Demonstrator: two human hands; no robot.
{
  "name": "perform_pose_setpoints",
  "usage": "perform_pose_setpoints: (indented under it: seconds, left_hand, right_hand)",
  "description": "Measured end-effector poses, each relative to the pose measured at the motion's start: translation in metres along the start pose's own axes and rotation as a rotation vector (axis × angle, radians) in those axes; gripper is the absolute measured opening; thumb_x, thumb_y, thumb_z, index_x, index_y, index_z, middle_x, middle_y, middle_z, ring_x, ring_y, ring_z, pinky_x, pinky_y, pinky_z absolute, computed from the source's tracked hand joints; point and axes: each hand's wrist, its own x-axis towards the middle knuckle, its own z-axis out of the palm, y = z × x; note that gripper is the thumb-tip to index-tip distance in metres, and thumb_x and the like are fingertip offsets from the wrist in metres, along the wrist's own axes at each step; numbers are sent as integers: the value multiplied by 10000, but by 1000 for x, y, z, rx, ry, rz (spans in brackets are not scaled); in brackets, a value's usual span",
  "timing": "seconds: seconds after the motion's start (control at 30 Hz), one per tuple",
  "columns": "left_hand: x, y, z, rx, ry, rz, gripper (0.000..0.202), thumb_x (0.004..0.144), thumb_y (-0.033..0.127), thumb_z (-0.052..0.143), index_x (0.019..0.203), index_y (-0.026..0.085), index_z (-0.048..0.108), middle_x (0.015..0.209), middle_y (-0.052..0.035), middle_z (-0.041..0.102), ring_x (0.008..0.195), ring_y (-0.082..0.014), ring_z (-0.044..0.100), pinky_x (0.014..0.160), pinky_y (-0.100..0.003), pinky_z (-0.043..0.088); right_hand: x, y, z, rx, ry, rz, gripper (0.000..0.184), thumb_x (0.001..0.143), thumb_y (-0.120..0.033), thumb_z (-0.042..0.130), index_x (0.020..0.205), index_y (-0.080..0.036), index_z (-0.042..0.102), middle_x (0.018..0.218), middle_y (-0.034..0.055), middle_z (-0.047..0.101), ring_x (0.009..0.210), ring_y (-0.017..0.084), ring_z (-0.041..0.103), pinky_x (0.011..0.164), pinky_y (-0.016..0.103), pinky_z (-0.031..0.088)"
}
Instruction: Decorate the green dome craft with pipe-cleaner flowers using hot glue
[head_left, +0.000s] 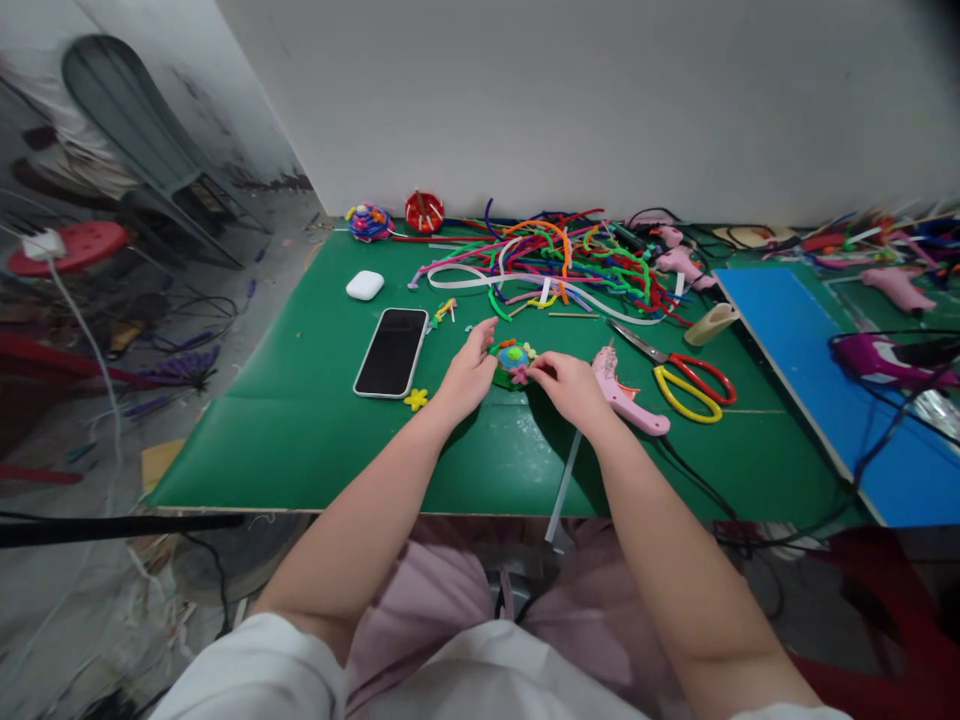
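A small round ornament in blue and green, with little coloured flowers around it, lies on the green tabletop between my hands. My right hand is closed in a pinch at its edge, fingertips on a pink flower. On the other side, my left hand lies against the ornament with its fingers stretched forward. A pink glue gun rests just right of my right hand. Left of my left hand are a yellow flower and a phone with a dark screen.
Scissors with red and yellow handles lie at the right, near a beige tube. Tangled coloured pipe cleaners spread along the back wall. A white case sits back left. A blue board covers the right side; a cord trails off the front edge.
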Motion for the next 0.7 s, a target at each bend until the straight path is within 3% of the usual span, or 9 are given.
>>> perform_pose_setpoints:
  seconds: [0.23,0.47,0.7]
  left_hand:
    - [-1,-3,1,14,-54,12,606,677,10,365,1258,183,355,1351,-123,391,1259,-210,374,1066,-436,265]
    - [-2,-4,1,101,-55,61,500,779,142,424,1269,207,350,1344,-127,394,1206,-220,439,1023,-440,319]
    - [-3,-4,1,147,-76,100,524,764,171,485,1269,194,348,1329,-139,405,1208,-212,432,1010,-411,342]
  right_hand:
    - [0,-1,3,-140,38,-8,178,819,-279,488,736,-197,623,750,31,659,704,180,553,619,287,355]
    - [-1,-2,6,-254,50,3,189,814,-296,484,712,-203,613,738,44,656,731,202,547,641,308,366]
    - [-2,-4,7,-331,63,-18,176,805,-283,483,708,-201,604,723,52,654,726,215,541,618,311,362]
